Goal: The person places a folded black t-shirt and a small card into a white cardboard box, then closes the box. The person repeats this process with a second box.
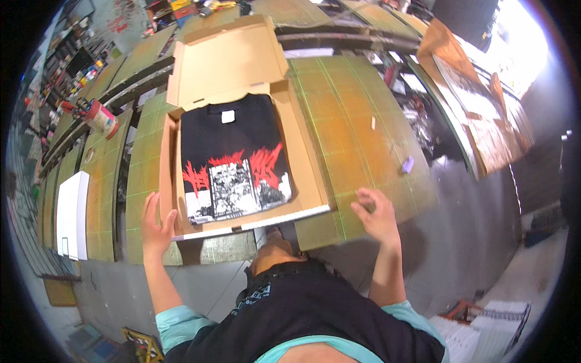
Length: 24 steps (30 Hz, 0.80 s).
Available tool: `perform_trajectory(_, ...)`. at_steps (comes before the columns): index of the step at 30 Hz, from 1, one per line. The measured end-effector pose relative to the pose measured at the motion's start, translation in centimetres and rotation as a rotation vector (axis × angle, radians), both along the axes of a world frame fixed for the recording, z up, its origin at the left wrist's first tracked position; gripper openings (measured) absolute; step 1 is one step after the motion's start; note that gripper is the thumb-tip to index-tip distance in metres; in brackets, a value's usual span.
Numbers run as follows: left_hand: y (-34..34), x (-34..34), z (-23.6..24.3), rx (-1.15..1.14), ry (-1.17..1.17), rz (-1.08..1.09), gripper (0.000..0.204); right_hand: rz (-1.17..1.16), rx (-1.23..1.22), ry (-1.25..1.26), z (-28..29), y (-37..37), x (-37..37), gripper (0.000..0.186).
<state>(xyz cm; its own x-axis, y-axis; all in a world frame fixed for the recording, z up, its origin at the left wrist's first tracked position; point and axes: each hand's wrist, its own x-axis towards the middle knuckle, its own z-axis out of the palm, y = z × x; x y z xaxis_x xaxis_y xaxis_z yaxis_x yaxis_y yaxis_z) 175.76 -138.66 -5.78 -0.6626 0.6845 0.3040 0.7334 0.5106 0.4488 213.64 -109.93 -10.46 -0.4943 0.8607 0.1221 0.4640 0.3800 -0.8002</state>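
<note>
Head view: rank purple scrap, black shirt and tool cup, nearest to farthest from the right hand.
1. Purple scrap: ahead of the right hand, slightly right.
2. Black shirt: left, in the open box.
3. Tool cup: far left, past the box.

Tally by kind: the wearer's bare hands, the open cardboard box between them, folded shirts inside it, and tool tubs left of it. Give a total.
Hands (left hand, right hand): 2
Open cardboard box: 1
Folded black shirt: 1
Tool tub: 1
Total: 5
</note>
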Motion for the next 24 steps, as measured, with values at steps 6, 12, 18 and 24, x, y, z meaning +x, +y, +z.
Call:
perform_trajectory(6, 2.3, -7.0, 2.5, 0.083, -0.196, 0.065, 0.054, 0.062, -0.470, 0.060, 1.9, 4.2, -0.3, 0.041)
perform_trajectory(12, 9.2, -21.7, 1.2, 0.310, -0.459, 0.147, 0.056, 0.314, -0.553, 0.200, 6.0, 11.9, -7.8, 0.042)
perform_trajectory(18, 19.4, -32.3, -1.7, 0.151, -0.496, 0.249, 0.079, 0.205, -0.427, 0.043, 5.9, 23.1, -24.3, 0.032)
perform_trajectory(24, 26.6, -32.2, -2.3, 0.082, -0.731, 0.274, 0.072, 0.090, -0.296, -0.068, 3.5, 28.1, -35.3, 0.031)
